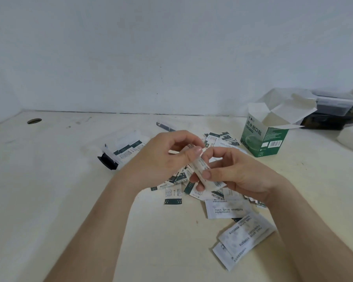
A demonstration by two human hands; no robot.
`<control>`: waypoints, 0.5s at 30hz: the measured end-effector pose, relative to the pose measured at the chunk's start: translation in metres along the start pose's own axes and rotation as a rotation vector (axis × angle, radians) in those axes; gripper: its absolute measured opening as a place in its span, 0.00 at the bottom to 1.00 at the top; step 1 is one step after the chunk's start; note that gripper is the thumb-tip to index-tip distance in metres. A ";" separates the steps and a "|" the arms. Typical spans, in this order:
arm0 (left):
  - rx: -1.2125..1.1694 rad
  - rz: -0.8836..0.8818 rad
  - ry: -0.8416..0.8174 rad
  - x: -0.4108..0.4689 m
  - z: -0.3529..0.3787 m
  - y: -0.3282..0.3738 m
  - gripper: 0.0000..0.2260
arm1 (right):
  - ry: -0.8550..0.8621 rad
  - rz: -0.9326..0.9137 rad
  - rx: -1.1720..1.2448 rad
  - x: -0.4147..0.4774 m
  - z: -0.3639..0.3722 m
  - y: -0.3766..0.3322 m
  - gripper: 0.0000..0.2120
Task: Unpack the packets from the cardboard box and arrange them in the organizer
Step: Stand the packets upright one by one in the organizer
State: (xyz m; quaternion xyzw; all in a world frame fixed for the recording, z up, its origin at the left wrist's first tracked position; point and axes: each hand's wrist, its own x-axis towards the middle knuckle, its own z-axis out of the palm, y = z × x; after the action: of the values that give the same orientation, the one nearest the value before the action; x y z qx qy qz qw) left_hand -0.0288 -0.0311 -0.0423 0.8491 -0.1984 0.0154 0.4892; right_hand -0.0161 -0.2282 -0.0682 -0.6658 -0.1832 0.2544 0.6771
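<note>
Left hand [167,153] and right hand [239,177] pinch 1 packet [200,166] together.

Bare table [49,190] lies open on my left and along the near edge, a free path to the organizer [135,137]. Loose packets [226,208] litter the middle and near right. The open-flapped box [263,139] and stacked containers [330,112] crowd the far right.
</note>
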 end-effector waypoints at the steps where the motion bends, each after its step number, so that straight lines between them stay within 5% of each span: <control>1: 0.018 -0.015 0.008 0.000 -0.002 -0.001 0.05 | 0.018 -0.010 -0.041 -0.001 0.001 -0.003 0.14; 15: -0.389 -0.092 0.213 0.004 -0.035 0.014 0.05 | 0.079 -0.108 -0.385 0.008 0.020 -0.065 0.13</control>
State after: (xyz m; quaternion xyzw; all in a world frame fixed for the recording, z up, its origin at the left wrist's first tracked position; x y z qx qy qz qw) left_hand -0.0243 -0.0097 -0.0114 0.7405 -0.1058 0.0440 0.6622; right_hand -0.0149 -0.2062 -0.0033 -0.7816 -0.2372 0.1520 0.5565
